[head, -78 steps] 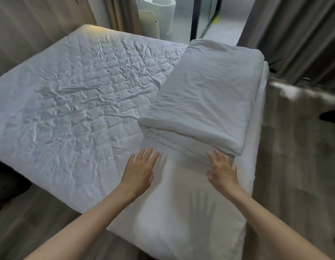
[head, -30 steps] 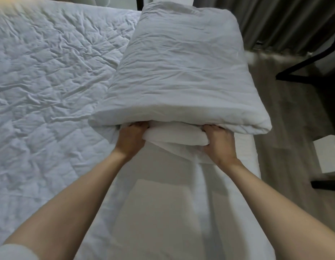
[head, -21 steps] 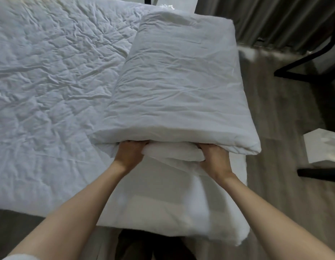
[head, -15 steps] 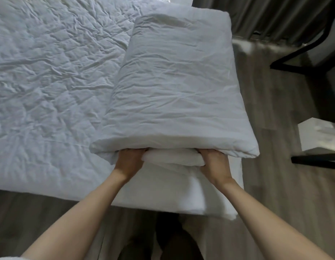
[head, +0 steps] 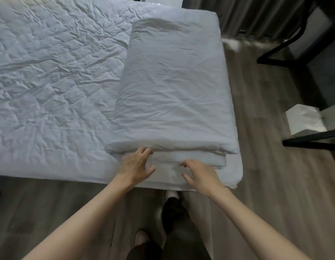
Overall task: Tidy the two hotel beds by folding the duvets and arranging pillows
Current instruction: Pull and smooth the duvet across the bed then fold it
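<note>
Hands: left hand [head: 135,165] loosely curled, fingertips touching near edge of folded duvet [head: 172,91], right hand [head: 200,174] slack just beside it, gripping nothing | duvet: stacked along right side of bed [head: 50,72] | step: squaring 1 fold | next: probably pillows, none visible

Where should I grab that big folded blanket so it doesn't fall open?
Take the folded duvet at its near end, where the stacked layers show along the bed edge. Come from that side and slide your fingers under the bottom layer near both corners. That should keep the folds together.
</note>
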The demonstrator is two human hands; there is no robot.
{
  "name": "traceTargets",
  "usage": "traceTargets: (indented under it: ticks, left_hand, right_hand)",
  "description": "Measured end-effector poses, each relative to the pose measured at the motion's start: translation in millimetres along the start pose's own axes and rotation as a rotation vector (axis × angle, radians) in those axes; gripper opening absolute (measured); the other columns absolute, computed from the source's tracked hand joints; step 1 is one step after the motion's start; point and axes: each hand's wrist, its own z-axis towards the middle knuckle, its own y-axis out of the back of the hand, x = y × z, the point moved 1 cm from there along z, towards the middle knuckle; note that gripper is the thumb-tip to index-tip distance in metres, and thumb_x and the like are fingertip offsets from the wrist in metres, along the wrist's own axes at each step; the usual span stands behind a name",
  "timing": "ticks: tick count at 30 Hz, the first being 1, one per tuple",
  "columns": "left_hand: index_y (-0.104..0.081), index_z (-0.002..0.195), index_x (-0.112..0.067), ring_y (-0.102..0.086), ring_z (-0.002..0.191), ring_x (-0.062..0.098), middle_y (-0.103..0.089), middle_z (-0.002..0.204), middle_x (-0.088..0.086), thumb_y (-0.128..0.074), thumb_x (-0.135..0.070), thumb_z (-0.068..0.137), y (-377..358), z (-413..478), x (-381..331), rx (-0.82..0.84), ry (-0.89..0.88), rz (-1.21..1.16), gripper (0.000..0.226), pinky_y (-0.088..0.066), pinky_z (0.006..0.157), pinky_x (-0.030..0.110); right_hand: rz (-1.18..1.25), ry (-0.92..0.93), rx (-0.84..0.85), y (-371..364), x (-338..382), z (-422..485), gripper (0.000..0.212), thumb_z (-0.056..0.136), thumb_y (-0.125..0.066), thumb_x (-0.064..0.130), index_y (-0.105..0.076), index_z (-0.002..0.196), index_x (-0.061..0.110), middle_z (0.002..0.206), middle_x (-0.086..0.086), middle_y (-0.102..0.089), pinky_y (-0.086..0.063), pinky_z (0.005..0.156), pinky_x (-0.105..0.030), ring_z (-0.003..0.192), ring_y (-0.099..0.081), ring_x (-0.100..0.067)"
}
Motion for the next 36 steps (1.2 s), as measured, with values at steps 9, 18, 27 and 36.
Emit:
traceTargets:
  ticks: [9,18,27,36]
  left_hand:
    - [-0.043,0.139,-0.027,-0.055,0.113,0.025,-0.043,0.141,-0.001,-0.053,-0.040,0.091,111.7,46.1,4.6,-0.171,0.174,-0.136,0.051,-0.046,0.083,0.041]
    - [-0.027,0.149,-0.029,-0.044,0.127,0.034,-0.031,0.148,0.012,-0.043,-0.040,0.098,136.8,201.9,25.6,-0.051,0.339,-0.207,0.055,-0.038,0.100,0.048]
    - [-0.011,0.153,-0.030,-0.027,0.138,0.043,-0.021,0.154,0.023,-0.042,-0.064,0.090,83.7,381.2,95.2,0.004,0.731,-0.401,0.078,-0.024,0.113,0.050]
    - [-0.005,0.149,-0.044,-0.038,0.128,0.047,-0.035,0.146,0.024,-0.031,-0.102,0.050,57.5,450.7,133.7,-0.088,0.954,-0.481,0.118,-0.032,0.106,0.060]
  right_hand:
    - [0.118,-0.135,-0.424,110.5,7.7,31.3,0.042,0.092,-0.058,0.027,-0.050,0.133,0.019,0.137,-0.001,-0.048,-0.041,0.094,-0.040,0.121,-0.044,-0.028]
    - [0.578,-0.549,-0.423,184.2,-73.0,167.1,0.079,0.086,-0.059,0.059,-0.018,0.149,0.034,0.158,0.001,-0.011,-0.027,0.110,-0.053,0.136,-0.019,-0.038]
    - [0.902,-0.884,-0.334,171.5,-169.0,317.7,0.105,0.073,-0.061,0.074,-0.003,0.152,0.036,0.160,-0.008,-0.012,-0.022,0.112,-0.050,0.142,-0.019,-0.040]
    - [1.038,-0.882,-0.331,148.5,-220.3,379.6,0.113,0.059,-0.071,0.077,-0.017,0.148,0.035,0.139,-0.003,-0.048,-0.042,0.103,-0.040,0.120,-0.051,-0.029]
